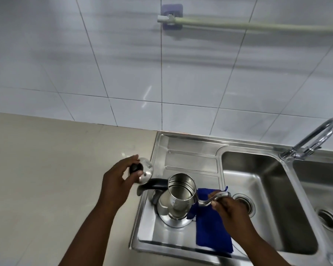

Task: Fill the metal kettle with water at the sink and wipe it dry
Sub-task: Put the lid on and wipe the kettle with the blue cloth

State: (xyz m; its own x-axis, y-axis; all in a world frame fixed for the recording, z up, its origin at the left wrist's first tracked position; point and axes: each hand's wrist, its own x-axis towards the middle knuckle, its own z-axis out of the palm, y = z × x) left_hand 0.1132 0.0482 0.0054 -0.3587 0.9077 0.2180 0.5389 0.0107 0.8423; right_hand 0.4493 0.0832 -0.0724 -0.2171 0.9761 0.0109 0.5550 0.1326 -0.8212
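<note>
The metal kettle (178, 200) stands upright on the drainboard (188, 158) of the steel sink (258, 189), near the drainboard's front edge and just left of the basin. Its long axis runs vertically, the open mouth facing up toward the camera. The black handle (152, 186) juts left toward the counter (56, 169), and the thin curved spout (210, 198) points right toward the basin. A small mark shows on the kettle's side, too small to read; no other writing is legible.

The left hand (117, 181) is closed on the lid (145, 172), fingers wrapped about its black knob (136, 168), holding it tilted over the counter's right edge, just left of and apart from the kettle. The right hand (229, 206) pinches the spout near its tip, so the kettle body lies left of that grip.

A blue cloth (211, 227) lies flat on the drainboard's front right corner, beside the kettle's base and under the spout and right forearm. The faucet (315, 139) rises at the sink's far edge, well apart from the kettle.
</note>
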